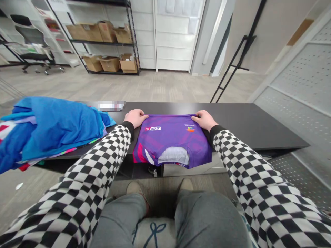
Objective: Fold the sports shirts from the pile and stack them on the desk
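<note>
A purple jersey (176,136) with pink side panels and printed logos lies on the dark table, folded along its far edge. Its neck opening, showing a pale lining, faces me and hangs over the table's front edge. My left hand (136,118) is closed on the far left corner, pinching the fabric between thumb and fingers. At the far right corner, my right hand (205,120) pinches the cloth the same way. The far edge runs fairly straight between both hands.
A heap of blue clothing (59,127) covers the left end of the black table (248,124). Behind it lies a small blurred packet (111,105). A perforated panel (300,89) stands at the right. Shelves with cardboard boxes (110,63) stand across the floor.
</note>
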{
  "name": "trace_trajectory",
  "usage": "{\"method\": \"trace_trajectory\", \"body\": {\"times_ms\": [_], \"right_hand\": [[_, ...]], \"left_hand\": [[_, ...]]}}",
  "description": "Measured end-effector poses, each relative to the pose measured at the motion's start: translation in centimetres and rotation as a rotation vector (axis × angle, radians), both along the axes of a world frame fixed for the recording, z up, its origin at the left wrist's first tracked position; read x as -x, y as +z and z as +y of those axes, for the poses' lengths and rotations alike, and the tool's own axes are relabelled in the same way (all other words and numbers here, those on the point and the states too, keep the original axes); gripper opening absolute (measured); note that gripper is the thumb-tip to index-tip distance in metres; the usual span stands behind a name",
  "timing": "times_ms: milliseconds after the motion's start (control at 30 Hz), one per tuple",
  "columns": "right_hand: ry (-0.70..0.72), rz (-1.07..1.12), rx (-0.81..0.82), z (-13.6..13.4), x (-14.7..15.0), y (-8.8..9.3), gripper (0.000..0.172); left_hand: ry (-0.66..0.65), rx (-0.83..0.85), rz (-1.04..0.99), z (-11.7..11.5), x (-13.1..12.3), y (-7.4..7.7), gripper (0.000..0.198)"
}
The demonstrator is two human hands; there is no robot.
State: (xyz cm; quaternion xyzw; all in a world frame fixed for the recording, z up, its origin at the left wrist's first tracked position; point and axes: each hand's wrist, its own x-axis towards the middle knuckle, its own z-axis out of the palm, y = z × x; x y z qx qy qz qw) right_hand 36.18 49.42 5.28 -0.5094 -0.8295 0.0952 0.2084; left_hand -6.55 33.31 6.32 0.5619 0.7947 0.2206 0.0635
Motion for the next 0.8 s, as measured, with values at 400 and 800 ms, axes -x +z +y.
{"method": "trace_trajectory", "body": {"times_ms": [400,800], "right_hand": [[-0.064,-0.010,-0.006,7.3,2.7,-0.2,0.028],[0.079,0.085,-0.195,6.2,4.6,1.3,0.033]], "left_hand": [[0.025,-0.064,0.048,6.8,2.3,-0.9,0.030],[0.181,-0.195,0.032,4.8,2.2,0.3,0.025]]}}
